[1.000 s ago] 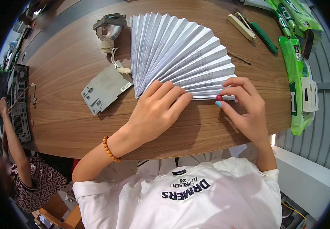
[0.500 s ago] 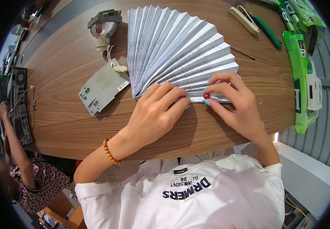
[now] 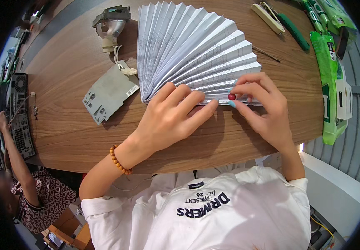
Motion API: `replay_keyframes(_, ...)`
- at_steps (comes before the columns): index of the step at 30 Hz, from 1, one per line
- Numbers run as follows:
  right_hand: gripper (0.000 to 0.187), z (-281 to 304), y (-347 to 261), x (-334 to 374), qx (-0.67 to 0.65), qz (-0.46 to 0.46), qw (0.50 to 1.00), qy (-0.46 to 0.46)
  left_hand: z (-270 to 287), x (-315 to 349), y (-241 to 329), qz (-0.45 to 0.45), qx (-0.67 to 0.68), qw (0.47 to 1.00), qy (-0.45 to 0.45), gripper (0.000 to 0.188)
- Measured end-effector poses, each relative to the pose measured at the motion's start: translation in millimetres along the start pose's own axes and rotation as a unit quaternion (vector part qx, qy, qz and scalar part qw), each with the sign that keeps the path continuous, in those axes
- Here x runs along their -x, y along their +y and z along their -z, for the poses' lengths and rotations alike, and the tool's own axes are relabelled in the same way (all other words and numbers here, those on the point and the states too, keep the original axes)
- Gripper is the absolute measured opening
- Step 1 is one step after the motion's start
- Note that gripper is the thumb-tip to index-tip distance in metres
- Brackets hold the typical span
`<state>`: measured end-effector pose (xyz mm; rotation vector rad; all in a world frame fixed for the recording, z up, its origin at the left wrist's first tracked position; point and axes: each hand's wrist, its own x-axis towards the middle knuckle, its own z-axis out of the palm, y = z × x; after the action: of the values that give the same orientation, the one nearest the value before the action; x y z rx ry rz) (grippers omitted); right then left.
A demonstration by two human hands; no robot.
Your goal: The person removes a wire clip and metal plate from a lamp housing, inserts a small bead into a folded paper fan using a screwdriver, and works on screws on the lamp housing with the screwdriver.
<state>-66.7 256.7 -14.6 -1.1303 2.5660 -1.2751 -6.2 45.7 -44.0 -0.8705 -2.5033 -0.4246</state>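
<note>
A pleated paper fan (image 3: 200, 50) lies upper centre on the bench (image 3: 59, 104); the left hand (image 3: 173, 114) curls at its lower edge, grip unclear; right of centre, the right hand (image 3: 265, 104) pinches a red ball (image 3: 231, 96).

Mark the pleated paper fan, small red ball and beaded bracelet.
Pleated paper fan (image 3: 198, 52): head view, middle of its pleats.
Small red ball (image 3: 231, 96): head view, its visible side.
Beaded bracelet (image 3: 115, 160): head view, its orange-brown beads.
</note>
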Motion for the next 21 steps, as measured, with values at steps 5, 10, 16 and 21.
replay_keyframes(5, 0.016, 2, 5, -1, -0.047, -0.026, 0.998, 0.015, -8, 4, 2, -0.064, -0.077, 0.994, 0.043, 0.025)
replay_keyframes(10, 0.015, 1, 8, -3, -0.068, -0.033, 0.997, 0.021, -10, 4, 3, -0.099, -0.092, 0.988, 0.07, 0.019)
replay_keyframes(16, 0.013, 4, 13, -9, -0.074, -0.038, 0.997, 0.003, -8, -1, 7, -0.042, -0.021, 0.998, 0.036, 0.022)
replay_keyframes(21, 0.017, 6, 15, -12, -0.068, -0.061, 0.995, -0.034, -6, 0, 2, -0.053, 0.01, 0.998, 0.015, 0.024)
